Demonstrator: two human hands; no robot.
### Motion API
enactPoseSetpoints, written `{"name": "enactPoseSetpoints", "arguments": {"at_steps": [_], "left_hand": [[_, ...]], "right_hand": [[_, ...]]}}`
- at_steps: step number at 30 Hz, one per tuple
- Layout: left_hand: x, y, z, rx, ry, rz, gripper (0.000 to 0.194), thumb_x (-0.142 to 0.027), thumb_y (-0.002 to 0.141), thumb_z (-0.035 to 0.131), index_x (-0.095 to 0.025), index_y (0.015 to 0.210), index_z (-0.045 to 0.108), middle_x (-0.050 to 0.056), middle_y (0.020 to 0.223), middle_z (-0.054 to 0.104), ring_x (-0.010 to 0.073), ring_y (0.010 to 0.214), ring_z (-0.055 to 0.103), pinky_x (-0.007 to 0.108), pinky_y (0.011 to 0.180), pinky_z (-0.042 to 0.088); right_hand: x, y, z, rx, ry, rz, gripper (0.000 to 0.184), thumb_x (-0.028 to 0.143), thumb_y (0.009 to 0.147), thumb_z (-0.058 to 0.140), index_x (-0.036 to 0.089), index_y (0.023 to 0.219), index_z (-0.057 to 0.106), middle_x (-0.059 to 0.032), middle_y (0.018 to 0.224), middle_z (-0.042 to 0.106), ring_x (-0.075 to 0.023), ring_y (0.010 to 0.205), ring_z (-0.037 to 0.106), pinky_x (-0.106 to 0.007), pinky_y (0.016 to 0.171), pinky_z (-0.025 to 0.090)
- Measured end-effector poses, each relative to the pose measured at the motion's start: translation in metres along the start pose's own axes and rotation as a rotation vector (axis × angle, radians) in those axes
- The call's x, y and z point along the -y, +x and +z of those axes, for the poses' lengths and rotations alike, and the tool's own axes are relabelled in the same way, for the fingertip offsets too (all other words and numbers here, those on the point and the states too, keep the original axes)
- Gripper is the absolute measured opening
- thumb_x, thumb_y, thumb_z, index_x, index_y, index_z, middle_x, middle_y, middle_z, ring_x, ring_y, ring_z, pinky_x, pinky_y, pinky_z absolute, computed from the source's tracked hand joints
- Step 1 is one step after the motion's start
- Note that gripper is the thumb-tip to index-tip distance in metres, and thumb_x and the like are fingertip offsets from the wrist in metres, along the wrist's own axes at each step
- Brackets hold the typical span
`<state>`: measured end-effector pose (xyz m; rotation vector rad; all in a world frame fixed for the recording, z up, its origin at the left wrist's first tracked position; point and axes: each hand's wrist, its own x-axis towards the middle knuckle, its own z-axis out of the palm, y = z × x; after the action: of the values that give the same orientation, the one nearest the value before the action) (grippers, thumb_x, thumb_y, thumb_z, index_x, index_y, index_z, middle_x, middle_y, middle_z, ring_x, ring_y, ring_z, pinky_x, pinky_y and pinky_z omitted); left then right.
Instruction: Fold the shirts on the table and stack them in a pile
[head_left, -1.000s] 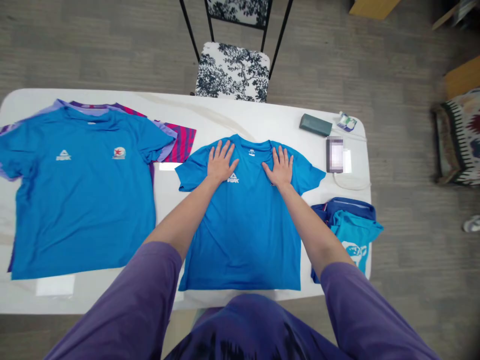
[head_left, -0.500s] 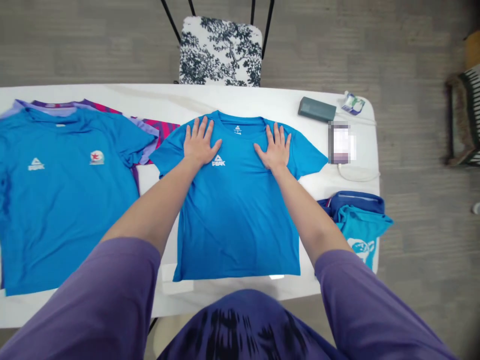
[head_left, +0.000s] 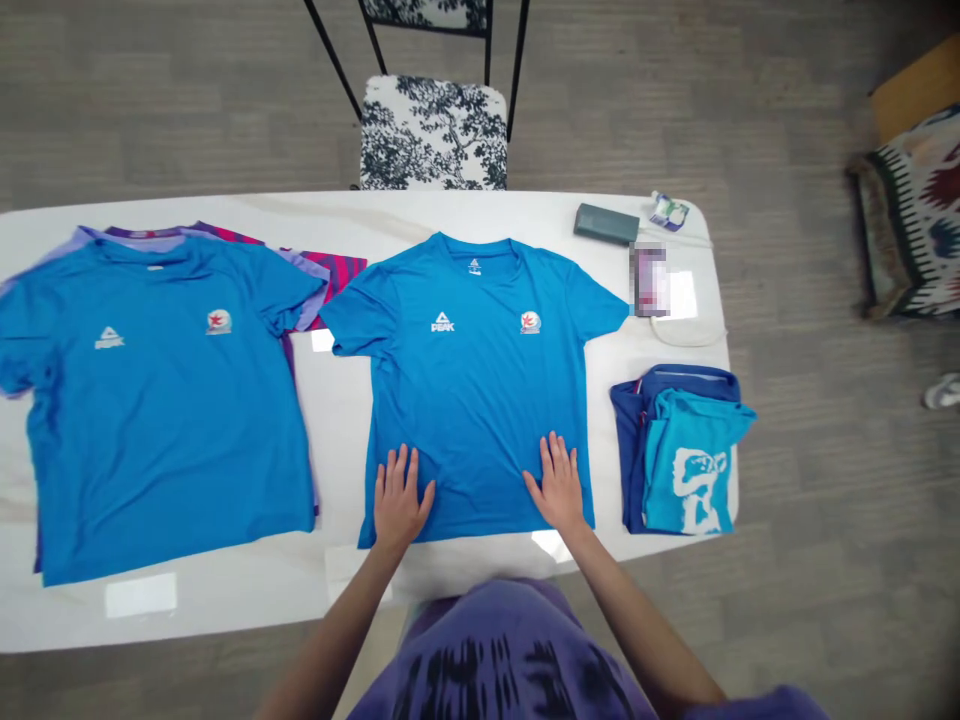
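I watch through one head camera, worn above the near edge of the table [head_left: 341, 430]. It faces forward and steeply down, with the wearer's purple top [head_left: 510, 650] at the bottom of my view. It sits near enough for me to read the lettering on the middle blue shirt [head_left: 480, 400], yet high enough to take in the table's right end and the chair [head_left: 435, 135] beyond its far edge.

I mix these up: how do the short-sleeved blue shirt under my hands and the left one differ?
The middle blue shirt lies on the white table; the left blue shirt overlies purple and pink garments. The middle one is smoother, the left more wrinkled. Both bear round badges.
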<state>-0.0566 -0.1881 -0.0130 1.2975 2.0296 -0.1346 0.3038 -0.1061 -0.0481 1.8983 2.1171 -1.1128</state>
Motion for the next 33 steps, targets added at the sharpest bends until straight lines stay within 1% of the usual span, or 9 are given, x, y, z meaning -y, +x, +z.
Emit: {"name": "enactPoseSetpoints", "arguments": {"at_steps": [3,6,10,14,18,22,25,27,33], "left_hand": [[0.003,-0.021,0.008,0.087,0.026,-0.066,0.096,-0.056,0.103,0.059,-0.062,0.195,0.033,-0.014,0.199,0.039,0.0341,0.191,0.005,0.066,0.161,0.016],[-0.010,-0.013,0.003,-0.003,0.023,-0.059,0.101,-0.053,0.106,0.059,-0.060,0.199,0.020,-0.013,0.201,0.034,0.0317,0.191,0.001,0.065,0.161,0.014],[-0.025,0.020,0.001,-0.130,0.015,0.028,0.113,-0.046,0.105,0.063,-0.052,0.201,0.004,-0.005,0.201,0.032,0.0373,0.191,0.011,0.077,0.158,0.020],[-0.027,0.042,0.009,-0.149,-0.011,0.020,0.121,-0.052,0.101,0.062,-0.045,0.198,-0.011,-0.009,0.201,0.020,0.0323,0.191,0.003,0.069,0.161,0.009],[-0.021,0.045,0.015,-0.082,0.073,-0.021,0.121,-0.058,0.097,0.063,-0.051,0.195,-0.007,-0.018,0.198,0.020,0.0293,0.191,-0.004,0.070,0.161,0.009],[-0.018,0.046,0.015,-0.055,0.147,-0.046,0.115,-0.062,0.097,0.064,-0.059,0.194,0.001,-0.021,0.196,0.023,0.0297,0.190,-0.007,0.077,0.158,0.010],[-0.017,0.047,0.013,-0.064,0.168,-0.050,0.112,-0.064,0.097,0.062,-0.061,0.193,0.006,-0.019,0.197,0.021,0.0332,0.190,-0.006,0.085,0.153,0.011],[-0.016,0.047,0.013,-0.052,0.177,-0.051,0.110,-0.066,0.096,0.062,-0.063,0.193,0.008,-0.019,0.197,0.021,0.0343,0.190,-0.007,0.088,0.149,0.012],[-0.012,0.048,0.014,-0.034,0.139,-0.061,0.104,-0.074,0.105,0.045,-0.050,0.194,-0.003,-0.016,0.200,0.010,0.0240,0.189,-0.014,0.075,0.155,0.008]], "right_hand": [[-0.006,-0.029,0.010,0.041,0.004,0.017,0.089,0.071,0.110,0.059,0.067,0.193,0.026,0.0111,0.201,0.038,-0.0392,0.191,0.017,-0.071,0.163,0.019],[0.003,-0.011,-0.012,-0.032,-0.016,-0.032,0.093,0.075,0.110,0.061,0.061,0.195,0.026,0.0093,0.202,0.036,-0.0390,0.192,0.019,-0.067,0.163,0.023],[0.012,0.088,-0.082,-0.235,-0.085,-0.122,0.091,0.071,0.120,0.042,0.036,0.202,0.020,-0.0038,0.208,0.023,-0.0375,0.195,0.016,-0.071,0.161,0.019],[0.012,0.221,-0.152,-0.312,-0.147,-0.176,0.086,0.060,0.125,0.037,0.014,0.197,0.029,-0.0224,0.205,0.028,-0.0388,0.194,0.024,-0.078,0.155,0.023],[0.007,0.303,-0.177,-0.293,-0.292,-0.117,0.087,0.062,0.125,0.041,0.014,0.197,0.031,-0.0211,0.207,0.023,-0.0398,0.193,0.021,-0.079,0.155,0.019],[0.002,0.332,-0.184,-0.324,-0.344,-0.108,0.090,0.063,0.124,0.041,0.016,0.199,0.026,-0.0187,0.209,0.014,-0.0408,0.194,0.012,-0.082,0.154,0.014],[0.014,0.324,-0.181,-0.341,-0.324,-0.107,0.089,0.061,0.124,0.037,0.013,0.199,0.024,-0.0218,0.208,0.017,-0.0412,0.194,0.013,-0.084,0.153,0.014],[0.029,0.290,-0.160,-0.402,-0.321,-0.108,0.089,0.058,0.125,0.034,0.011,0.199,0.020,-0.0243,0.207,0.018,-0.0407,0.195,0.013,-0.084,0.153,0.015],[0.054,0.093,-0.008,-0.360,-0.189,-0.207,0.083,0.061,0.125,0.041,0.018,0.196,0.033,-0.0212,0.204,0.033,-0.0383,0.193,0.024,-0.073,0.158,0.019]]}}
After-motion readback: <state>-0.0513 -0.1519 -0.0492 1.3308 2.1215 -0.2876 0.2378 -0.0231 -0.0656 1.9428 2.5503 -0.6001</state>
